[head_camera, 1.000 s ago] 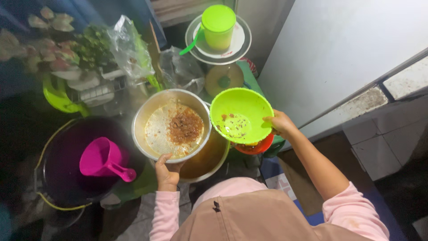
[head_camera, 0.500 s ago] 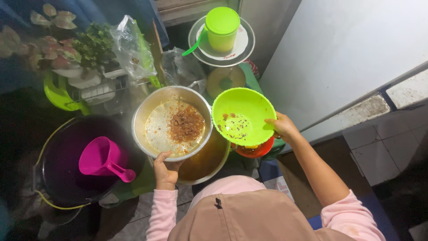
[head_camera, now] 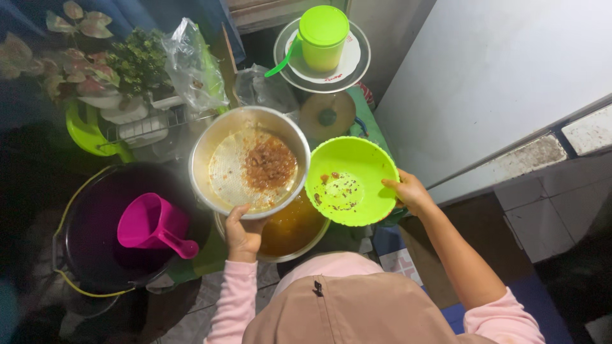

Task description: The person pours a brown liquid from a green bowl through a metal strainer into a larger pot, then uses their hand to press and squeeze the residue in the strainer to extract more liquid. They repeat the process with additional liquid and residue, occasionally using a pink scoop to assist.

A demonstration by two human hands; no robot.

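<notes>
The left hand's fingers [head_camera: 237, 220] are curled over the near rim of a metal strainer bowl [head_camera: 249, 160], thumb on the inside edge, gripping it and holding it level above a steel pot [head_camera: 292, 232] of yellowish-brown liquid. A clump of reddish-brown pulp [head_camera: 271, 164] lies on the strainer's mesh bottom. The right hand's fingers [head_camera: 396, 186] pinch the right rim of a lime-green bowl [head_camera: 350, 180], thumb inside, holding it just beside the strainer with its rim nearly touching; only red flecks and a wet film remain in it.

Judging from this, the green bowl has been emptied into the strainer and the draining step is in hand. The next move would call for setting the green bowl down somewhere steady and keeping the strainer level over the pot so the pulp does not slide out.

Further out, a pink jug [head_camera: 152, 224] sits in a dark bucket [head_camera: 76, 242] to the left, and a green lidded cup [head_camera: 324, 37] stands on stacked plates [head_camera: 357, 64] beyond.

Against the frame half a second ago, the green bowl has dropped slightly and moved a little toward the person, while the strainer and left hand hold the same place
</notes>
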